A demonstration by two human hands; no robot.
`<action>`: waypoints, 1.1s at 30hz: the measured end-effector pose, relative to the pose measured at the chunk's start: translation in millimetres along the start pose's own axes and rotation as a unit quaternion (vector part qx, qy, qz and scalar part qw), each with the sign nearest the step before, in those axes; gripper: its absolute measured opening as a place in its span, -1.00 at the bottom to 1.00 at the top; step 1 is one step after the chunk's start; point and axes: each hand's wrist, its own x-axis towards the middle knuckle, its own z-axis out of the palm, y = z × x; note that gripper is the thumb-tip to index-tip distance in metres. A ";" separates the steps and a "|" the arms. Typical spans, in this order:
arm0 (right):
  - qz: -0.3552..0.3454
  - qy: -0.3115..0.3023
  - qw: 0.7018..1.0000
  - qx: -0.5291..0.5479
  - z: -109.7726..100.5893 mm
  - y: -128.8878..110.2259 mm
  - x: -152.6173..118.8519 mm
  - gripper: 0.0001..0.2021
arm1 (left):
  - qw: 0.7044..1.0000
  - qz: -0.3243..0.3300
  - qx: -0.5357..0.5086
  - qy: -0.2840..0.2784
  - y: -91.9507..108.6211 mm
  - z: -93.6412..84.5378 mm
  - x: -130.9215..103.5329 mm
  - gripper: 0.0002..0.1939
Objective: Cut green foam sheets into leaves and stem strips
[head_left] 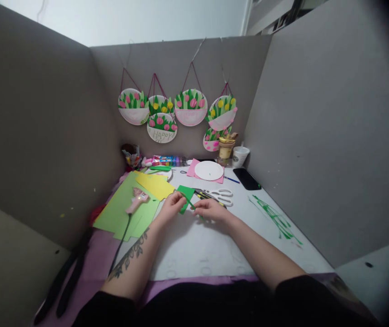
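Note:
A narrow green paper strip (190,202) runs between my two hands above the white tabletop. My left hand (173,205) pinches its upper end between thumb and fingers. At the lower end, the fingers of my right hand (211,210) are closed on the same strip. Just behind the hands lies a green paper piece (185,193), partly covered by them. White-handled scissors (220,195) rest beyond my right hand, with dark pens or tools partly under them. A pink glue gun (137,201) lies on light green paper sheets (114,210), left of my left hand.
Yellow paper (155,185) overlaps the green sheets. A white paper plate (209,170) sits on pink paper at the back. A black phone (246,179) and green paper scraps (272,215) lie right. Cups stand along the back; decorated plates (191,107) hang on the grey partition.

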 end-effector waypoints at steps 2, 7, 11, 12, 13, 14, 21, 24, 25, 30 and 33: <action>0.004 -0.005 1.000 0.019 1.1 3.6 0.4 -0.70 | 1.000 0.004 0.014 -0.013 0.1 -0.2 -0.4 -0.76; 0.003 0.009 0.999 0.035 -3.0 10.5 1.1 -0.69 | 0.999 0.001 0.029 -0.019 2.5 0.3 -1.2 -0.76; -0.009 -0.014 0.998 0.058 -2.8 10.7 0.8 -0.61 | 1.000 0.000 0.012 -0.019 4.6 1.5 -2.0 -0.77; -0.009 -0.020 0.998 0.066 -2.5 10.8 0.8 -0.60 | 1.000 0.000 0.007 -0.018 4.8 1.6 -2.2 -0.77; -0.007 -0.025 0.997 0.073 -2.3 11.1 1.0 -0.60 | 1.000 0.001 0.004 -0.016 5.0 1.5 -2.3 -0.77; -0.006 -0.027 0.997 0.079 -2.2 11.6 1.3 -0.60 | 1.000 0.001 0.003 -0.015 5.1 1.3 -2.4 -0.77; -0.006 0.014 0.995 0.094 0.0 13.9 4.9 -0.59 | 0.999 -0.006 0.004 -0.036 4.9 2.0 -1.3 -0.76; -0.029 0.082 0.994 0.070 5.0 11.2 6.3 -0.62 | 0.998 -0.031 0.013 -0.048 6.4 8.0 -1.1 -0.72; -0.040 0.105 0.992 0.053 6.9 10.0 6.4 -0.65 | 0.998 -0.040 0.021 -0.045 7.4 10.6 -1.5 -0.70; -0.075 0.157 0.983 -0.059 13.7 3.0 3.7 -0.78 | 0.997 -0.051 0.060 -0.014 14.7 22.1 -6.9 -0.70; -0.081 0.162 0.980 -0.086 14.5 -0.2 1.6 -0.80 | 0.997 -0.047 0.067 -0.014 16.9 25.2 -9.7 -0.68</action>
